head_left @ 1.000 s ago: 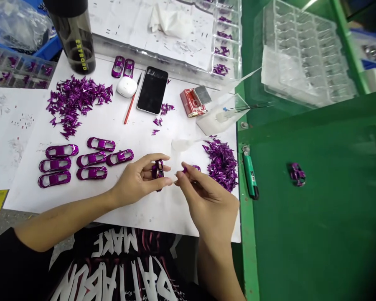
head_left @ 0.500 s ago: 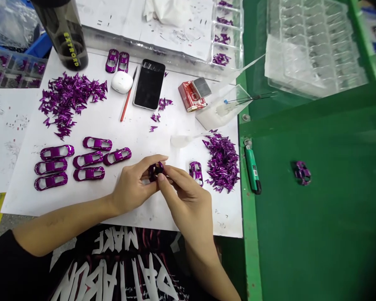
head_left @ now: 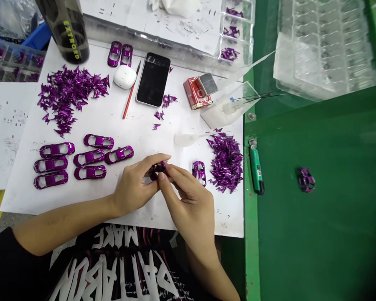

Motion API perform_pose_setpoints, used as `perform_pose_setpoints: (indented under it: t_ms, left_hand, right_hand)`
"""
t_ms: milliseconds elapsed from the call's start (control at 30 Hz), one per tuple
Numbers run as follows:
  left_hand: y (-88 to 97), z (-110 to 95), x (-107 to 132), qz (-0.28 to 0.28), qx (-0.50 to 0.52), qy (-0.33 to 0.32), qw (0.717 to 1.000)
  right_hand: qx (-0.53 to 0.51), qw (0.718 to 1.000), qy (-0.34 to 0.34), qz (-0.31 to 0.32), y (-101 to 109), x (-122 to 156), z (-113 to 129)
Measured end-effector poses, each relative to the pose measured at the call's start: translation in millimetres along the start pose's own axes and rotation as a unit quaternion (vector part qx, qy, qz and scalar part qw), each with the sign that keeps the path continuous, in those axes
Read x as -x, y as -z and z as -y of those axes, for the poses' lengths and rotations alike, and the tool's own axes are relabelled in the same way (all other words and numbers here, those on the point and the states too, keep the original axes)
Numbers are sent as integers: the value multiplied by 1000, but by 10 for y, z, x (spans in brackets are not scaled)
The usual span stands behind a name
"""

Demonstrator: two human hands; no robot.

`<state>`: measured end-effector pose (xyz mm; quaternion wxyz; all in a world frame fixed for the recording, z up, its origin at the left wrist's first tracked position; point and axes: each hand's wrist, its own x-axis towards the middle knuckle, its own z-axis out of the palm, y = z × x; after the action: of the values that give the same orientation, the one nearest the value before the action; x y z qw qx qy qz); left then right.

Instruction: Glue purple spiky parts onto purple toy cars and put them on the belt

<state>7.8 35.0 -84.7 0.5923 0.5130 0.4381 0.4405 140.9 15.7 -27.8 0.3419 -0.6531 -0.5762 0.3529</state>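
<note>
My left hand (head_left: 133, 186) and my right hand (head_left: 188, 200) meet over the white paper sheet (head_left: 144, 209). Together they pinch a small shiny purple model car body (head_left: 157, 170), mostly hidden by my fingers. To the right of my right hand lies a similar purple car body (head_left: 199, 173), beside a heap of small purple chrome pieces (head_left: 226, 163). Several long purple car shells (head_left: 89, 159) lie in rows left of my left hand. A second heap of purple pieces (head_left: 70, 96) lies farther up the sheet.
A black phone (head_left: 153, 79), white earbud case (head_left: 124, 77), red-handled blade (head_left: 130, 100) and dark bottle (head_left: 67, 29) stand beyond my hands. To the right, a green bench (head_left: 301, 234) holds a green lighter (head_left: 257, 171), a purple car body (head_left: 306, 179) and a clear plastic tray (head_left: 326, 46).
My right hand has moved left from beside the held car body to pinch it with my left hand, uncovering the car body on the sheet. The view has shifted slightly.
</note>
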Motion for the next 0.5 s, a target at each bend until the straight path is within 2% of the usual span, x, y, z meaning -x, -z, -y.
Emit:
perform_pose_setpoints:
  t_ms: [67,200,333,433,500]
  left_hand:
    - [1,2,5,3,-11,-10,1000]
    - [37,-25,-3,22,-12,-11,1000]
    - [105,-60,-42,93,47,22,994]
    - [142,-41,-57,151,41,8,988]
    - [148,-8,-51,159,7,-13,987]
  right_hand:
    - [35,999,26,-4,-25,17,12]
    - [120,985,120,-35,-56,59,-10]
    - [123,980,150,-41,58,-4,-91]
    - [97,979,173,42,166,-76,-140]
    - [68,976,185,93,190,-87,-156]
